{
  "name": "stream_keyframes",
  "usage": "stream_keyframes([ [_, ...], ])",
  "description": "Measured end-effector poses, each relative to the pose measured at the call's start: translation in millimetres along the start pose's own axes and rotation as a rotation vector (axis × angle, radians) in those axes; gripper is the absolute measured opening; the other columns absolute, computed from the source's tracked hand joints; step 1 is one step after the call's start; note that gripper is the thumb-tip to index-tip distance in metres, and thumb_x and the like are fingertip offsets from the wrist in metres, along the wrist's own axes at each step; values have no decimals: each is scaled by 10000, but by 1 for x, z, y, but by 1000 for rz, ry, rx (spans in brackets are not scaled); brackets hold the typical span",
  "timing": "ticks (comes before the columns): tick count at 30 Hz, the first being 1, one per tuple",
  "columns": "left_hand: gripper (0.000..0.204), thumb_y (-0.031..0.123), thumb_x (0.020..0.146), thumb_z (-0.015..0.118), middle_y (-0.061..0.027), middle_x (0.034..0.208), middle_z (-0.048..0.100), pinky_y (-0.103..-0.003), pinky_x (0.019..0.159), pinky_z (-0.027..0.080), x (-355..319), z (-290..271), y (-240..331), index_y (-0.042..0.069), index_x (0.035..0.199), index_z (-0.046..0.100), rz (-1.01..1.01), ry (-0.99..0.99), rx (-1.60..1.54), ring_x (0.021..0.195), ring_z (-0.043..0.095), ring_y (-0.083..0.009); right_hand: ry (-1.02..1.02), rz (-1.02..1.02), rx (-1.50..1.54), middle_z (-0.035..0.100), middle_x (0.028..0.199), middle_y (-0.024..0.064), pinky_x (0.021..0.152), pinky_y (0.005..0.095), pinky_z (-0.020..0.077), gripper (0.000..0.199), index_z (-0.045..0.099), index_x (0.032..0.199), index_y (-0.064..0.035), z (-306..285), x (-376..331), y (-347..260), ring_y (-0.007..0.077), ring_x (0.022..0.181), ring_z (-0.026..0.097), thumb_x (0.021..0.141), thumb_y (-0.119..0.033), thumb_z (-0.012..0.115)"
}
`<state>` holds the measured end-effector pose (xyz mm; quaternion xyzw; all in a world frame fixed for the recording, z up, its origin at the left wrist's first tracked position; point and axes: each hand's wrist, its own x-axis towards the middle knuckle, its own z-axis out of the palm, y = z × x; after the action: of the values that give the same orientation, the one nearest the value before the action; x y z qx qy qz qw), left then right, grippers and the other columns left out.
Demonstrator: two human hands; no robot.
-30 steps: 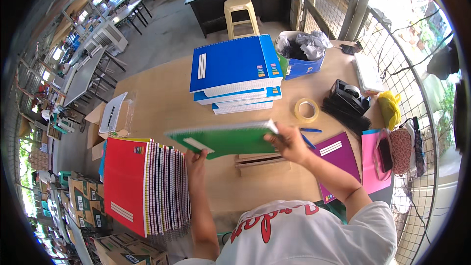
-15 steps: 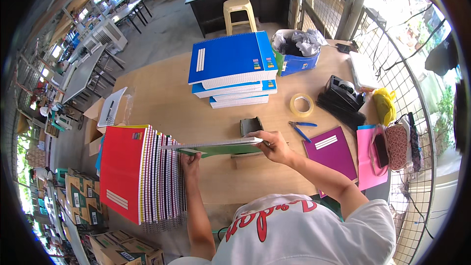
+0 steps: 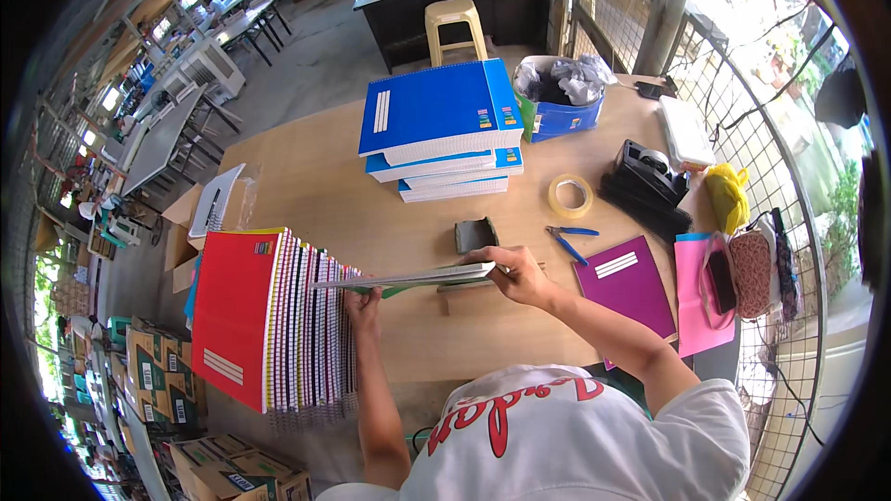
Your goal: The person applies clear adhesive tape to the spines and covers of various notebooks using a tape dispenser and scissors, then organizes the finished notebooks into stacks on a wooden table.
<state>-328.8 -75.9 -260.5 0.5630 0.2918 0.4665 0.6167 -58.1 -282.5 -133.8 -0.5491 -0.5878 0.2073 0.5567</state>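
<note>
A green-covered spiral notebook is held almost flat and edge-on above the wooden table. My left hand grips its left end, next to a leaning row of several spiral notebooks fronted by a red one. My right hand grips the notebook's right end. A stack of blue notebooks lies further back on the table.
A tape roll, blue-handled pliers, a black tape dispenser, purple and pink notebooks lie at right. A blue bin stands behind. Cardboard boxes sit left of the table.
The green notebook has tipped from showing its cover to lying nearly flat and edge-on, and both hands have lowered it toward the leaning row.
</note>
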Motion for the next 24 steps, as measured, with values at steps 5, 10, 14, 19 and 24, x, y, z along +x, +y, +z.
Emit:
stream_keyframes([
  [5, 213, 37, 874, 758, 28, 969, 617, -272, 898, 450, -6, -10, -5, 65, 1030, 615, -55, 11, -31, 960, 573, -89, 6, -22, 41, 738, 1039, 141, 834, 347, 558, 446, 664, 1176, -47, 8, 2, -4, 316, 936, 723, 796, 149, 536],
  [10, 249, -2, 894, 718, -1, 1075, 635, -282, 938, 448, -15, -17, -32, 64, 1109, 611, -110, -51, -92, 1009, 581, -101, -51, 70, -39, 712, 946, 165, 746, 383, 551, 363, 647, 1189, -63, 6, -4, 5, 374, 847, 684, 859, 84, 603],
  [14, 377, 33, 937, 670, -36, 1195, 632, -289, 967, 443, -39, 27, -81, 47, 1300, 569, -241, -126, -73, 1070, 585, -127, 72, 222, -97, 714, 1071, 148, 851, 359, 531, 293, 642, 1204, -43, -33, -52, 29, 264, 987, 696, 918, 18, 618],
  [19, 397, 59, 940, 633, -33, 1206, 608, -342, 1003, 370, -39, 48, -117, 92, 1328, 556, -338, -136, -202, 1146, 537, -122, 237, 359, 485, 699, 1160, 37, 987, 326, 469, 199, 662, 1163, 11, -34, -104, 102, 147, 1072, 615, 981, -47, 607],
  [24, 388, 111, 911, 635, -97, 1258, 584, -539, 1117, 211, -66, 195, 85, 106, 1296, 592, 428, -191, 920, 1215, 529, -198, 446, 481, 420, 699, 1060, -10, 941, 282, 469, 178, 666, 1140, -19, -22, -147, 119, 101, 989, 605, 969, -65, 645],
])
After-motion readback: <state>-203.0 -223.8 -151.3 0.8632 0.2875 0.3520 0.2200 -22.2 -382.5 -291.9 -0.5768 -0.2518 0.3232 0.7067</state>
